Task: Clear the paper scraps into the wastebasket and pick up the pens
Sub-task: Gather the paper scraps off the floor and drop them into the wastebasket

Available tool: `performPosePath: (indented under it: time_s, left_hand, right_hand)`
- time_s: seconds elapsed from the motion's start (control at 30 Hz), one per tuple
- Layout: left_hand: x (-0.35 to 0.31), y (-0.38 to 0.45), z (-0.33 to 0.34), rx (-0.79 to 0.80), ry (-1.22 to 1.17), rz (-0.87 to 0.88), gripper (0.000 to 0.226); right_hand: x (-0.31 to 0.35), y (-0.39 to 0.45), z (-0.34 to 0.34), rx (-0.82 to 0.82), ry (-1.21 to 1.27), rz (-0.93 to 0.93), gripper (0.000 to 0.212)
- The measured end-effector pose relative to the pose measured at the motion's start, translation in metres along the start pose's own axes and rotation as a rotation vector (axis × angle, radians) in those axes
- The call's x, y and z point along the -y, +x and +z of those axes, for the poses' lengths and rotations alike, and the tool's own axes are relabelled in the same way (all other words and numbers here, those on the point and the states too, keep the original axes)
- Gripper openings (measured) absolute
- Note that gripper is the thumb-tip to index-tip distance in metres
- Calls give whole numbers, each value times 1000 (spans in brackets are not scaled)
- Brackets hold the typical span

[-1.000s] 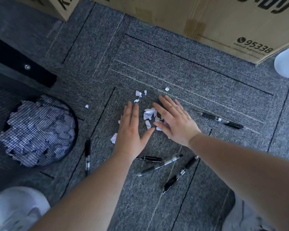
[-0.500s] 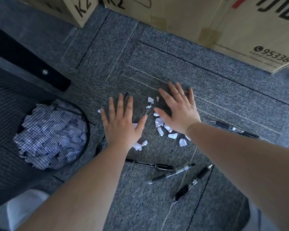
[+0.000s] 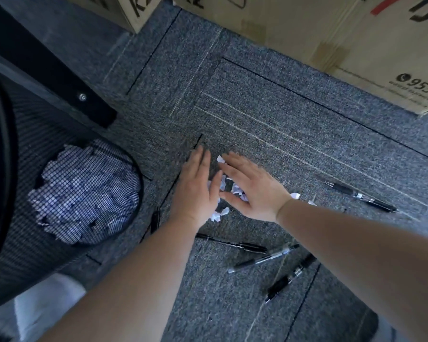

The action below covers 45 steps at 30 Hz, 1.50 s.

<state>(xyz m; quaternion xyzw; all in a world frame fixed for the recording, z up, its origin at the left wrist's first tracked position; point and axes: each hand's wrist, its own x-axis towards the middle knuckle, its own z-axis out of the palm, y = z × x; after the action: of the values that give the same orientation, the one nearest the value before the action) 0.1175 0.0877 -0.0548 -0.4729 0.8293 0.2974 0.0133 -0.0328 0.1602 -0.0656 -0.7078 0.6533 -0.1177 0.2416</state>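
Note:
White paper scraps (image 3: 236, 188) lie on the grey carpet between my two flat hands. My left hand (image 3: 197, 187) and my right hand (image 3: 251, 187) press the floor on either side of the pile, fingers extended, almost touching. More scraps (image 3: 219, 214) lie near my left wrist, and one scrap (image 3: 295, 195) shows by my right wrist. A black mesh wastebasket (image 3: 8, 218) at the left holds many scraps. Black pens lie around: one (image 3: 361, 196) at the right, three (image 3: 262, 259) below my hands, one (image 3: 155, 219) partly hidden left of my left forearm.
Cardboard boxes (image 3: 331, 40) stand along the far edge. A dark furniture leg (image 3: 59, 87) runs at the upper left beside the wastebasket. White shoes (image 3: 42, 307) show at the bottom left.
My hands have drawn closer together, sweeping the scattered scraps into a tighter pile between them. The view has shifted, so the wastebasket looks nearer.

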Motion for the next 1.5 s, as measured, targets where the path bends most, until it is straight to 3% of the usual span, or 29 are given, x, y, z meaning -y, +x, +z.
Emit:
performPosePath:
  time_s: [0.13,0.27,0.5,0.63,0.77,0.97,1.07,1.13,1.23,1.37,1.5]
  left_hand:
    - [-5,-15,4,56,-32,135,66]
    - [1,-23,7,178,179,285,95]
    - [10,-9,9,158,381,303,119]
    - [1,-1,13,158,402,375,116]
    - [-13,3,26,81,349,421,102]
    - [-19,11,29,-66,146,341,78]
    - [-18,10,23,-69,70,331,76]
    - [-15,7,17,-29,106,371,79]
    - [-2,-3,12,88,343,473,94]
    - [8,-7,18,81,471,495,93]
    - [15,-10,24,-115,442,605,61]
  right_hand:
    - [-14,-5,-11,-95,-18,29,54]
    - [-30,-8,-27,-73,-75,46,61]
    - [-61,-83,-30,123,-201,-1,79]
    - [-61,-92,-16,149,-304,-17,80]
    - [-46,-76,-7,71,-324,16,75]
    - [-32,-26,-5,-31,-258,-29,83]
    - [-34,-23,-5,-65,-246,-41,92]
    - [-35,-24,-4,-52,-276,-55,97]
    - [-37,-22,-4,-15,-316,-90,99]
    - [-36,-23,-2,-38,-318,-121,85]
    - [-39,-30,9,-200,-367,-226,49]
